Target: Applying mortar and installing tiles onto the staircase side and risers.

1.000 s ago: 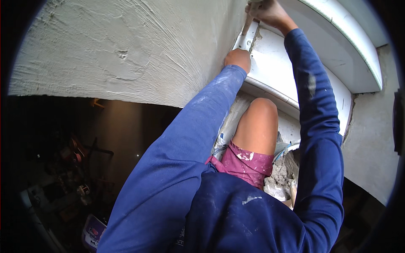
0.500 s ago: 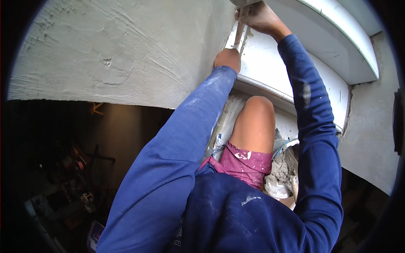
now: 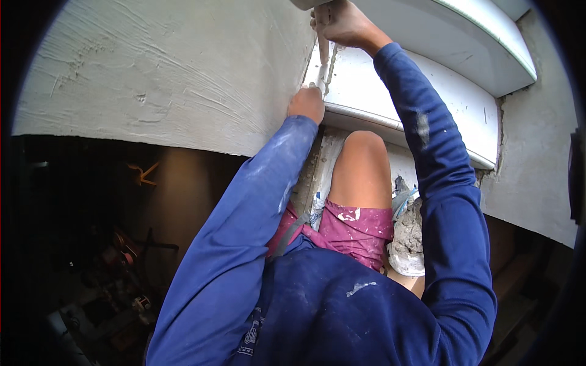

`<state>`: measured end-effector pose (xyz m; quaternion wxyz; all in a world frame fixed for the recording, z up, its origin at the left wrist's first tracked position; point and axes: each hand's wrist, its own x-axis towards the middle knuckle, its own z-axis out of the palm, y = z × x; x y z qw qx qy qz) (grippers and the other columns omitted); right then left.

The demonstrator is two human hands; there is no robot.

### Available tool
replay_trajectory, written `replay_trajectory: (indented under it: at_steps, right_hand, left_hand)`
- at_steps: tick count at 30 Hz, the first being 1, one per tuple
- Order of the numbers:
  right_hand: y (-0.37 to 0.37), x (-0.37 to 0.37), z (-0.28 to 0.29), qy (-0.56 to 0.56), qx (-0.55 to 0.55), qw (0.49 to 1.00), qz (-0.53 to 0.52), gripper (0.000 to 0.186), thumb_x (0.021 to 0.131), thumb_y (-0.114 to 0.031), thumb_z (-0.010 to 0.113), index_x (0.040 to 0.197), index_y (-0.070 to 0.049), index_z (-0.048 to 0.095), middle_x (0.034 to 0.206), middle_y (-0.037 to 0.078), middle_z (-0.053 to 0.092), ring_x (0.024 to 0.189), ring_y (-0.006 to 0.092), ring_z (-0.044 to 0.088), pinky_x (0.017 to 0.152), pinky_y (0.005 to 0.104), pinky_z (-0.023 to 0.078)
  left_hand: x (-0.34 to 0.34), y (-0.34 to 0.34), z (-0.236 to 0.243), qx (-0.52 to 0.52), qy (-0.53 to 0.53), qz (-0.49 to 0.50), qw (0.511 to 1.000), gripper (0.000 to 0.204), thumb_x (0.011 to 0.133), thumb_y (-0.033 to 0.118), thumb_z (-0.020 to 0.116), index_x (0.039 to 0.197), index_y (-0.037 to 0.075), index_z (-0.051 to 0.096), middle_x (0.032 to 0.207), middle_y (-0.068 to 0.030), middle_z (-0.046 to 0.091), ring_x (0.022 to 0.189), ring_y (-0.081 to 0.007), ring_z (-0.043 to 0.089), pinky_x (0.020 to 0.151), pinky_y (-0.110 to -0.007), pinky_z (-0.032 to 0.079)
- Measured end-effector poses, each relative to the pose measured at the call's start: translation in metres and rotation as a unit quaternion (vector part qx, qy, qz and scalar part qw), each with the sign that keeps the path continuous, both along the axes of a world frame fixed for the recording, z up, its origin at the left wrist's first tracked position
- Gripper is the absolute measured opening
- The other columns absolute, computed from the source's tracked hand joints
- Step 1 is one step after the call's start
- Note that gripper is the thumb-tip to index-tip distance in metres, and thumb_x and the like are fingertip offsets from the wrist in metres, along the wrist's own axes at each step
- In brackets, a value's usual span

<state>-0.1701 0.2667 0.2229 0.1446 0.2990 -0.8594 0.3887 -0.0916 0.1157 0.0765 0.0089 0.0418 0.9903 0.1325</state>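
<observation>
My right hand (image 3: 347, 25) is closed round a mallet near its pale grey head, which the top edge cuts off. The mallet's wooden handle (image 3: 323, 52) points down over a narrow white tile strip (image 3: 312, 72) lying between the plastered wall and the wide white stair tread (image 3: 366, 82). Whether the handle's end touches the strip, I cannot tell. At the strip's front end, close to the wall, my left hand (image 3: 307, 104) is closed with curled fingers; what they grip is hidden. A rough gap with mortar runs between strip and tread.
A grey plastered wall (image 3: 165, 79) rises on the left, over a dark lower space with clutter. Another rounded white step (image 3: 464, 43) is higher up. Beside my bare knee (image 3: 366, 155) sits a container of grey mortar (image 3: 408, 235).
Both hands and the mallet now appear further left in view, and the steps have shifted with them. The grips look the same; the tile strip beside my left hand shows more.
</observation>
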Motion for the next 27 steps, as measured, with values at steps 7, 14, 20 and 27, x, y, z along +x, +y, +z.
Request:
replay_trajectory:
  at_steps: [7, 14, 20, 27]
  right_hand:
    - [-0.001, 0.0, -0.01, 0.027, 0.056, 0.998, -0.015, 0.018, 0.077, -0.016, 0.058, 0.079, 0.002, 0.056, 0.078, 0.019, 0.061, 0.074, 0.0354, 0.059, 0.071, 0.0414, 0.048]
    - [-0.016, 0.017, -0.022, 0.003, -0.069, 0.997, -0.021, 0.018, 0.077, -0.014, 0.059, 0.083, 0.002, 0.06, 0.079, 0.02, 0.062, 0.078, 0.0355, 0.062, 0.072, 0.0409, 0.05]
    - [-0.029, 0.03, -0.005, -0.09, 0.015, 0.996, -0.013, 0.021, 0.076, -0.009, 0.062, 0.095, 0.002, 0.061, 0.089, 0.011, 0.066, 0.088, 0.0214, 0.064, 0.084, 0.0342, 0.05]
    - [-0.014, 0.036, -0.039, -0.085, -0.038, 0.995, -0.027, 0.022, 0.077, -0.009, 0.063, 0.096, 0.002, 0.061, 0.087, 0.011, 0.066, 0.087, 0.0198, 0.063, 0.081, 0.0336, 0.051]
  left_hand:
    - [0.026, -0.007, -0.008, 0.115, -0.018, 0.021, 0.993, 0.032, 0.096, 0.021, 0.039, 0.116, 0.005, 0.059, 0.123, -0.018, 0.057, 0.111, -0.0357, 0.055, 0.095, -0.044, 0.044]
    - [0.031, -0.009, -0.019, 0.118, 0.048, -0.013, 0.992, 0.031, 0.095, 0.023, 0.04, 0.108, 0.003, 0.059, 0.111, -0.0207, 0.06, 0.097, -0.0405, 0.06, 0.085, -0.05, 0.047]
    - [0.028, -0.024, -0.04, 0.082, 0.127, -0.051, 0.987, 0.029, 0.096, 0.02, 0.039, 0.109, 0.003, 0.059, 0.111, -0.0201, 0.06, 0.095, -0.0387, 0.061, 0.085, -0.048, 0.049]
    - [0.04, -0.01, -0.012, 0.098, -0.019, 0.008, 0.995, 0.033, 0.095, 0.019, 0.039, 0.122, 0.01, 0.057, 0.128, -0.0132, 0.055, 0.112, -0.033, 0.056, 0.092, -0.044, 0.047]
